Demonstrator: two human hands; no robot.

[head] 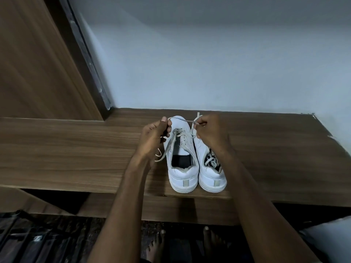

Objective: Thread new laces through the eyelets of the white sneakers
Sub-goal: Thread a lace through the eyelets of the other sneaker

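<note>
Two white sneakers stand side by side on the wooden shelf, heels toward me. The left sneaker has a lace running loosely through its front eyelets. My left hand pinches one stretch of this lace above the toe, and my right hand pinches the other stretch, so the lace spans tight between them. One loose lace end hangs down past the left sneaker's outer side. The right sneaker is partly hidden by my right forearm; laces cross over its opening.
A pale wall rises directly behind the shelf. A wooden door and dark frame stand at the left. Bare feet rest on the dark floor below. The shelf's right corner is chipped. A pale object lies at the lower right.
</note>
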